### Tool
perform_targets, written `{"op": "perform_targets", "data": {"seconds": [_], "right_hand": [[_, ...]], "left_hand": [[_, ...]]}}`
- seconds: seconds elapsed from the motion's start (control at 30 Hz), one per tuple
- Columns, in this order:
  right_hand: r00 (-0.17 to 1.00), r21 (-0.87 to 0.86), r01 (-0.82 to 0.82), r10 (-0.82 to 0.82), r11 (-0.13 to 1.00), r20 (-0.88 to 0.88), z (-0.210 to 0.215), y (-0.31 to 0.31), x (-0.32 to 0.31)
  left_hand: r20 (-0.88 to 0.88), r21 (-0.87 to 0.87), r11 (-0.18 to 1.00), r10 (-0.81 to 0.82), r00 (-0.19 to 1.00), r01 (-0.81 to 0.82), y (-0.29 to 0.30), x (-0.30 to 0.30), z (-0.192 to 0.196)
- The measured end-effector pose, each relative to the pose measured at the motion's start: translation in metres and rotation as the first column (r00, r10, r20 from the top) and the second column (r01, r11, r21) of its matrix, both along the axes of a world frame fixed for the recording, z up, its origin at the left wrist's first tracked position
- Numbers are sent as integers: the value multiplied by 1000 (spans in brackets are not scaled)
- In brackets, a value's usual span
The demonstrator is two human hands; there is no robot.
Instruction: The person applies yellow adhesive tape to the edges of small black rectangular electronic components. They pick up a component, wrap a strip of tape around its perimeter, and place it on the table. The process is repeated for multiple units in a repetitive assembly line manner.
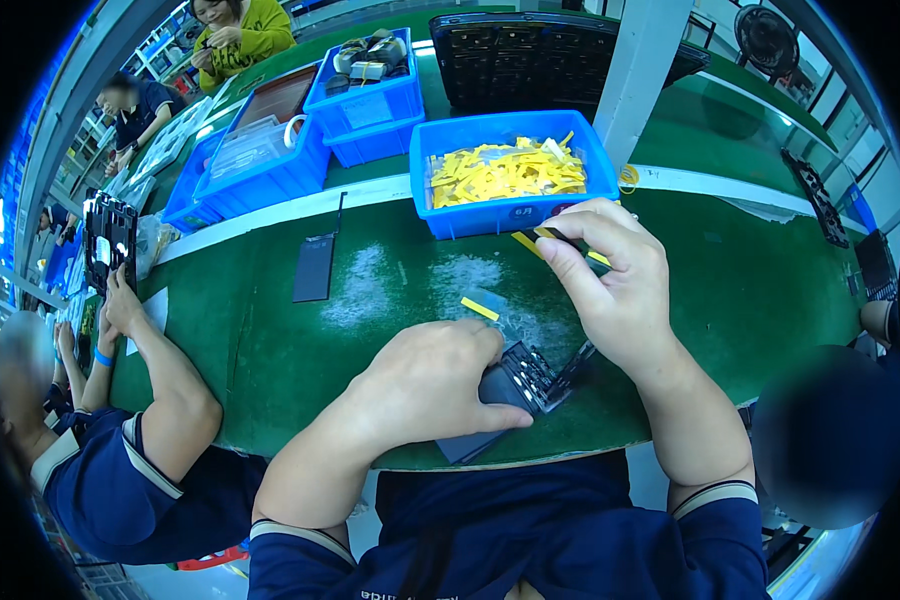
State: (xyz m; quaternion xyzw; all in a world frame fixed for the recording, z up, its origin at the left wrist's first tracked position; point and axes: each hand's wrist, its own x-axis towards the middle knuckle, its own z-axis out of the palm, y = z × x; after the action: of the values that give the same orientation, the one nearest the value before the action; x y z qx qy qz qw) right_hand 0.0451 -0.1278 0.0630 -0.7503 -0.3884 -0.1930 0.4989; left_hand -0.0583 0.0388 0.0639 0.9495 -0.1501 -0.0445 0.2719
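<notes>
My left hand (425, 385) is closed over a flat dark rectangular pack (470, 445) near the table's front edge, thumb lying across it. Beside its fingers a black part with small silvery pieces (535, 375) stands partly raised at the pack's end. Higher and to the right, my right hand (615, 285) pinches a thin dark strip with yellow on it (560, 235), just in front of the blue bin. A yellow strip (480, 308) lies on the table beyond my left hand. Another flat dark pack with a thin tail (313, 268) rests farther left.
A blue bin (515, 217) filled with yellow strips (505, 172) stands ahead. Other blue bins (370, 110) sit at the back left, near a grey post (645, 80) and a black tray (525, 60). Co-workers sit at both sides; the left one holds a black frame (110, 240).
</notes>
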Motion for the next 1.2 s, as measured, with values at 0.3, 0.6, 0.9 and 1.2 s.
{"op": "perform_targets", "data": {"seconds": [0.3, 0.6, 0.9, 1.2], "right_hand": [[987, 118, -85, 99, 989, -125, 6, -1, -10], [988, -42, -144, 141, 989, -70, 2, 1, -7], [984, -25, -130, 126, 991, -122, 2, -1, -13], [956, -34, -171, 157, 985, -249, 4, -5, -12]], "left_hand": [[-116, -600, 789, 84, 990, -137, 6, 9, -9], [9, -148, 981, 129, 992, -127, 4, 5, -7], [-237, -646, 706, 177, 955, -292, 8, 12, -6], [-192, -848, 485, 95, 977, -214, 4, 13, -17]]}}
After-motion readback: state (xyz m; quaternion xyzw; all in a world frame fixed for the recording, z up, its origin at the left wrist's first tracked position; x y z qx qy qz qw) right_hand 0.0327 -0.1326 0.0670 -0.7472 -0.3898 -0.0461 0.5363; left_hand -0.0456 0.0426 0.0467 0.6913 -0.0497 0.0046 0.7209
